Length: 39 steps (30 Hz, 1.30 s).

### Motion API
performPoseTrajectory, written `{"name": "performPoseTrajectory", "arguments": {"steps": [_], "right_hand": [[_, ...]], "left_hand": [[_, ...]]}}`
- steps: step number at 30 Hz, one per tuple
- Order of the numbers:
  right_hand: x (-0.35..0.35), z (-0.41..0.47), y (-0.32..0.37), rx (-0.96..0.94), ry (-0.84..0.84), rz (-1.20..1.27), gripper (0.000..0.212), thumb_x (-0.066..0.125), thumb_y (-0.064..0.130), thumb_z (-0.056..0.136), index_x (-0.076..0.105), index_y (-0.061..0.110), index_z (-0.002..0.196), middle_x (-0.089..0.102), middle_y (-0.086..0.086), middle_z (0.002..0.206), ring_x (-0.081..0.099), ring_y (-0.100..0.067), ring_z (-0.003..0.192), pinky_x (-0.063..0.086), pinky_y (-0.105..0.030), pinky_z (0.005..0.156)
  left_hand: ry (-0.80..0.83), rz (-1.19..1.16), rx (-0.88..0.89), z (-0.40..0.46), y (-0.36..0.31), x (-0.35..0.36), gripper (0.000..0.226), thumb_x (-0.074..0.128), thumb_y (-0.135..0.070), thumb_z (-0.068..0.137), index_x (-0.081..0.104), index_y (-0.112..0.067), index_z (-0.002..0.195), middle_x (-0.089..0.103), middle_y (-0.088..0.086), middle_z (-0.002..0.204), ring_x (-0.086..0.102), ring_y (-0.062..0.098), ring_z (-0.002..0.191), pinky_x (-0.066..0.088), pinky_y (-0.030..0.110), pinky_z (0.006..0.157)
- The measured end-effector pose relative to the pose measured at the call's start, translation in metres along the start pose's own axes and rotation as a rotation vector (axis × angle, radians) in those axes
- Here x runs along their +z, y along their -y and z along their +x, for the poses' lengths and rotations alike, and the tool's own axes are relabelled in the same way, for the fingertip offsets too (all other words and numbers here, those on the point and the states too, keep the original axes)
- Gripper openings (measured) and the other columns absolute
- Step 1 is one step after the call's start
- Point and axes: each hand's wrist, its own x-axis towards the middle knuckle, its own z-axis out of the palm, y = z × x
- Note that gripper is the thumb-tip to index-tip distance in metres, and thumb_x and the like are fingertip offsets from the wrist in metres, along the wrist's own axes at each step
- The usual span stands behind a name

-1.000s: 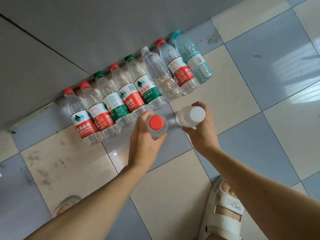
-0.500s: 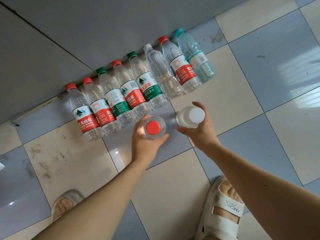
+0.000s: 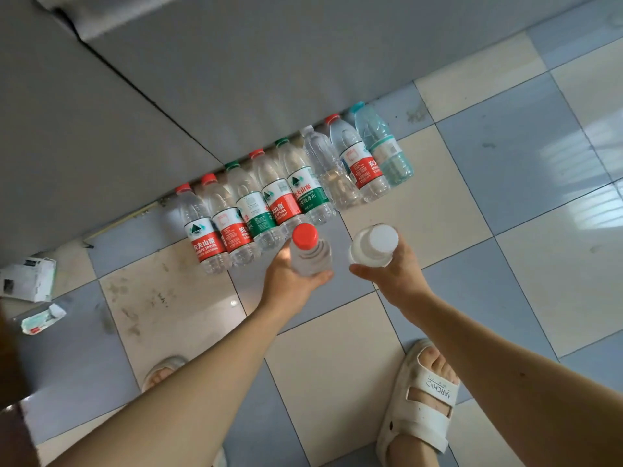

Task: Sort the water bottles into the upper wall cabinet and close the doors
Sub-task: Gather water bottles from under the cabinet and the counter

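My left hand (image 3: 292,281) grips a clear bottle with a red cap (image 3: 309,252), seen from above. My right hand (image 3: 392,276) grips a bottle with a white cap (image 3: 374,246). Both bottles are held upright above the tiled floor. Beyond my hands a row of several water bottles (image 3: 269,210) stands on the floor against a grey cabinet front (image 3: 168,106); most have red or green labels, one is unlabelled and clear (image 3: 328,170), and the far right one is teal (image 3: 384,146). No upper cabinet is in view.
The floor is checkered in blue and cream tiles (image 3: 505,214). Crumpled paper and a torn packet (image 3: 32,281) lie at the left by the cabinet base. My feet in white sandals (image 3: 421,406) stand below my arms.
Both hands have risen with their bottles, which now look larger. My view has pulled back, showing more cabinet front and the litter at the left.
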Motion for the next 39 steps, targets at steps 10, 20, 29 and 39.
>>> {"name": "performPoseTrajectory", "arguments": {"steps": [10,20,29,39], "right_hand": [[-0.035,-0.108,0.210,-0.231,0.147,-0.134,0.079,0.094,0.012,0.065,0.054,0.028,0.131,0.058,0.001,0.128,0.054,-0.020,0.119,0.046,-0.040,0.105],[-0.054,-0.284,0.485,-0.435,0.188,-0.185,0.079,0.096,0.029,0.063,0.049,0.041,0.125,0.056,0.005,0.129,0.056,-0.011,0.108,0.042,-0.022,0.086],[-0.030,-0.437,0.662,-0.610,0.253,-0.215,0.057,0.096,0.031,0.064,0.059,0.040,0.107,0.070,0.029,0.099,0.066,0.008,0.094,0.049,-0.005,0.070],[-0.019,-0.553,0.827,-0.846,0.091,-0.007,0.063,0.095,0.044,0.057,0.061,0.035,0.110,0.073,0.027,0.095,0.070,0.007,0.085,0.053,-0.009,0.067]], "left_hand": [[-0.096,-0.066,0.088,-0.098,-0.174,-0.127,0.041,0.093,-0.014,0.069,0.073,-0.014,0.106,0.078,-0.005,0.095,0.074,0.010,0.090,0.056,0.024,0.081],[-0.208,-0.128,0.249,-0.267,-0.394,-0.310,0.029,0.093,-0.029,0.069,0.076,-0.031,0.093,0.077,-0.019,0.089,0.072,-0.002,0.084,0.050,0.007,0.069],[-0.285,-0.257,0.460,-0.391,-0.493,-0.455,0.037,0.094,-0.033,0.062,0.077,-0.032,0.095,0.078,-0.015,0.095,0.073,0.002,0.092,0.054,0.017,0.078],[-0.277,-0.330,0.792,-0.454,-0.639,-0.593,0.043,0.091,-0.044,0.063,0.075,-0.032,0.102,0.078,-0.005,0.101,0.074,0.011,0.095,0.055,0.021,0.077]]}}
